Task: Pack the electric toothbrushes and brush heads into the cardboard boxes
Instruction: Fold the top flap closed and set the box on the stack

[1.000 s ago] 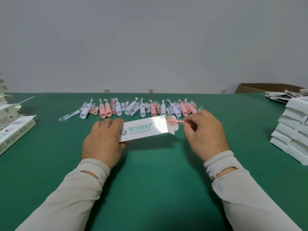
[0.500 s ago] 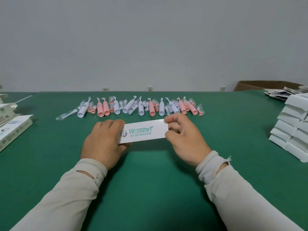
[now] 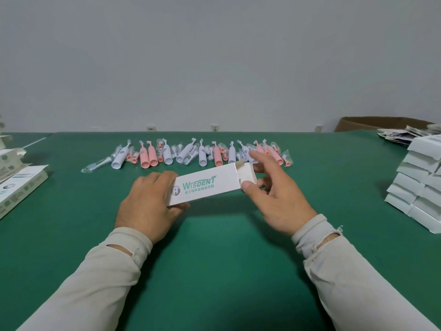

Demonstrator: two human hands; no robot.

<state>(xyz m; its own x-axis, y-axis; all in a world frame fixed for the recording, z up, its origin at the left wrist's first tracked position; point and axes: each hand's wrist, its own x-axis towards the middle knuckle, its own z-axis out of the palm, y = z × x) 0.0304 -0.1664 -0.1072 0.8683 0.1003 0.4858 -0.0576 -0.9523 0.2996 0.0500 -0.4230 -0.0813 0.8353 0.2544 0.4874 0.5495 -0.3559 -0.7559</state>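
Observation:
A white cardboard box [image 3: 205,185] printed with green "Wisdent" lettering is held just above the green table [image 3: 214,259], tilted with its right end higher. My left hand [image 3: 148,201] grips its left end. My right hand [image 3: 279,201] is at the right end, thumb pressing the half-folded end flap [image 3: 243,170], fingers extended behind it. What is inside the box is hidden. Behind it lies a row of pink toothbrushes [image 3: 144,157], white toothbrushes [image 3: 119,160] and bagged brush heads [image 3: 95,164].
A stack of white boxes [image 3: 420,177] stands at the right edge, with leaflets [image 3: 401,134] and a brown carton [image 3: 372,123] behind it. More printed boxes [image 3: 21,185] lie at the left edge.
A pink brush head went into the box's right end. My right hand then covered that end and now has drawn back, showing the flap half-folded; the box's right end has risen.

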